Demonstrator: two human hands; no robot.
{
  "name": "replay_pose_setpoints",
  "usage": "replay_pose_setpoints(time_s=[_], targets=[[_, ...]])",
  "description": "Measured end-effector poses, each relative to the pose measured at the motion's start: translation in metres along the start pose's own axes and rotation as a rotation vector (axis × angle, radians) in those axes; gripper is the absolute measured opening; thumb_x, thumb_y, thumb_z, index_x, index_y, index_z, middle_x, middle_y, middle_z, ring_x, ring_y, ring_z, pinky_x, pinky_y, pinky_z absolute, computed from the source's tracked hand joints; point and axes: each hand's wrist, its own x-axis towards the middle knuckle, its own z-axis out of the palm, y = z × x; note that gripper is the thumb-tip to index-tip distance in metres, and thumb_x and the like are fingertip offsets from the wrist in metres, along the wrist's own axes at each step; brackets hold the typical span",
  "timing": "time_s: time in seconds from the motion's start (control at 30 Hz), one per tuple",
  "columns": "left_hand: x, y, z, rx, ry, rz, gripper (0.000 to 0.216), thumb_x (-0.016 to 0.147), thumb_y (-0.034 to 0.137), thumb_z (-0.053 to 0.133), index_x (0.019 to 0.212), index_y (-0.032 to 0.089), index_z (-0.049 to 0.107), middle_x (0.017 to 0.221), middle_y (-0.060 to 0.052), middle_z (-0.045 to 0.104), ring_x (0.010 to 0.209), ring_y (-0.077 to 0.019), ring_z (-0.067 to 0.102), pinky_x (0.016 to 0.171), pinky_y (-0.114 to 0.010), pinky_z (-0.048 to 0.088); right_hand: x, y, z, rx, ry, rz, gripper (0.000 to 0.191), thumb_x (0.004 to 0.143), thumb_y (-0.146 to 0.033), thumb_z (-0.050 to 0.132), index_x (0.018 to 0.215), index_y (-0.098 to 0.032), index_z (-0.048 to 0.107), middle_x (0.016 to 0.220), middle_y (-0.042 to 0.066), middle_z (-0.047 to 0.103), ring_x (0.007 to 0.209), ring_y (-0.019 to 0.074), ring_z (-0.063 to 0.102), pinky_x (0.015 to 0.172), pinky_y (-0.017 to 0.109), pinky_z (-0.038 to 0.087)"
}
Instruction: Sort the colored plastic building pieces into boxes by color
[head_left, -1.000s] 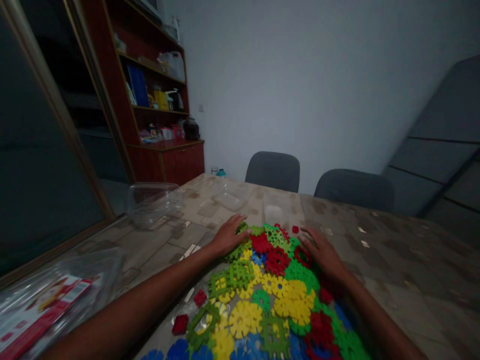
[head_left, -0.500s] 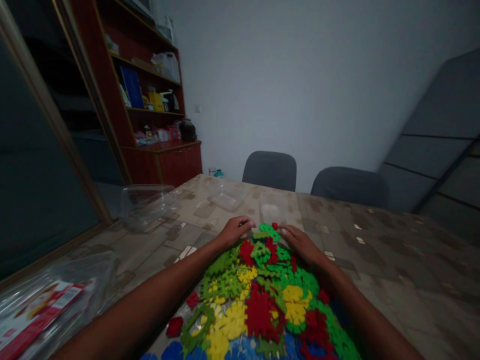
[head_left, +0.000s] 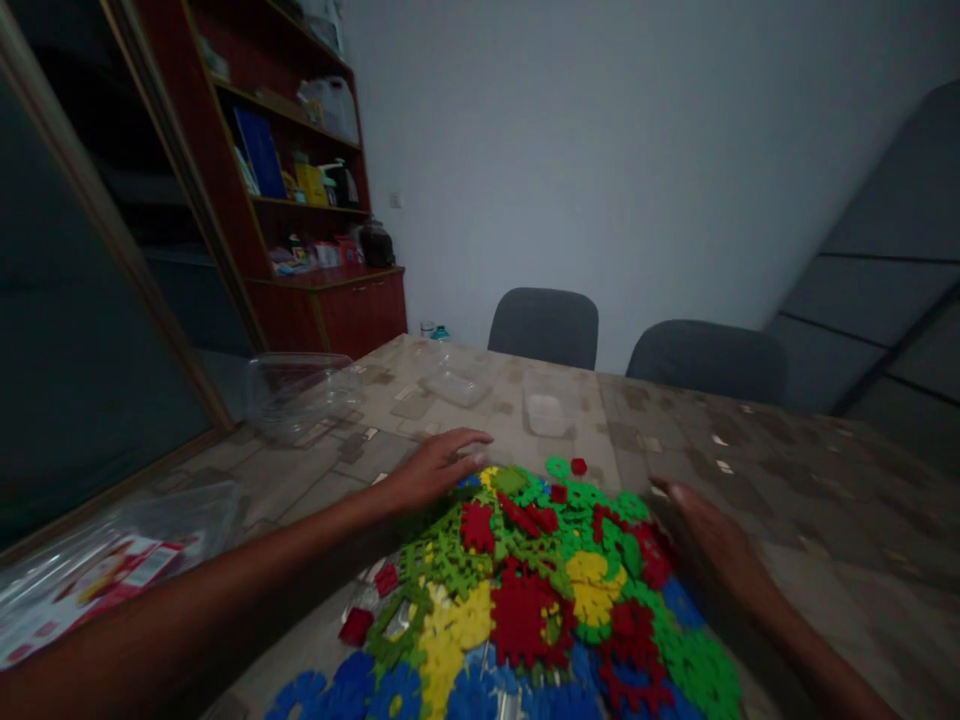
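A heap of plastic interlocking toy pieces (head_left: 525,610) in red, yellow, green and blue lies on the table before me. At its far left edge is my left hand (head_left: 439,468), fingers stretched out and apart, holding nothing. My right hand (head_left: 709,525) is off the heap's right side, somewhat blurred, with its fingers extended and nothing seen in them. A small red piece (head_left: 578,467) and a green disc (head_left: 557,467) lie at the far edge of the heap. Two more red pieces, one a red block (head_left: 355,627), rest at its left.
Clear plastic containers stand on the patterned table (head_left: 675,440): a large one (head_left: 300,400), a shallow one (head_left: 457,385) and a small one (head_left: 547,412). Plastic packaging with a printed label (head_left: 120,580) lies at left. Two grey chairs (head_left: 544,328) are behind the table.
My hands have moved apart, the left to the left and the right to the right. The far part of the heap has spread lower and wider. The view has shifted slightly.
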Motion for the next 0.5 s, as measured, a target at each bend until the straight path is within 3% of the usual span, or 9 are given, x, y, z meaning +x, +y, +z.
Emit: replay_pose_setpoints(time_s=[0.1, 0.2, 0.27, 0.4, 0.5], targets=[[-0.034, -0.008, -0.005, 0.092, 0.097, -0.076, 0.050, 0.091, 0.056, 0.059, 0.123, 0.020, 0.073, 0.135, -0.015, 0.067, 0.134, -0.0398, 0.053, 0.120, -0.054, 0.031, -0.024, 0.012, 0.007, -0.018, -0.002, 0.087, 0.080, 0.090, -0.081, 0.035, 0.125, -0.018, 0.071, 0.138, 0.020, 0.066, 0.132, 0.0388, 0.057, 0.117, 0.059, 0.037], [-0.055, -0.009, 0.007, 0.189, 0.051, -0.109, 0.055, 0.097, 0.055, 0.046, 0.128, 0.016, 0.069, 0.141, -0.017, 0.063, 0.136, -0.0390, 0.052, 0.119, -0.054, 0.034, -0.039, -0.015, 0.027, 0.052, -0.168, 0.060, 0.076, 0.095, -0.075, 0.035, 0.139, -0.019, 0.063, 0.149, 0.016, 0.059, 0.139, 0.0347, 0.052, 0.120, 0.058, 0.033], [-0.067, 0.000, 0.014, 0.314, 0.028, -0.075, 0.056, 0.099, 0.053, 0.044, 0.138, 0.017, 0.063, 0.153, -0.016, 0.053, 0.144, -0.0386, 0.043, 0.122, -0.056, 0.030, -0.046, -0.033, 0.032, 0.049, -0.244, -0.004, 0.072, 0.098, -0.071, 0.036, 0.143, -0.020, 0.060, 0.153, 0.014, 0.054, 0.143, 0.0346, 0.047, 0.120, 0.061, 0.032], [-0.112, 0.023, 0.010, 0.522, -0.017, 0.202, 0.057, 0.102, 0.046, 0.050, 0.157, 0.037, 0.040, 0.168, -0.002, 0.031, 0.155, -0.0371, 0.024, 0.126, -0.062, 0.011, -0.080, -0.030, 0.017, -0.075, -0.256, -0.348, 0.070, 0.094, -0.068, 0.053, 0.155, -0.035, 0.046, 0.164, 0.007, 0.041, 0.148, 0.0398, 0.039, 0.114, 0.065, 0.041], [-0.161, 0.022, 0.001, 0.621, -0.119, 0.280, 0.086, 0.090, 0.057, 0.068, 0.162, 0.047, 0.022, 0.170, 0.001, 0.024, 0.153, -0.0427, 0.024, 0.124, -0.066, 0.015, -0.127, -0.018, 0.013, -0.162, -0.366, -0.603, 0.081, 0.090, -0.057, 0.066, 0.159, -0.054, 0.024, 0.157, -0.005, 0.051, 0.140, 0.0372, 0.051, 0.103, 0.056, 0.057]])
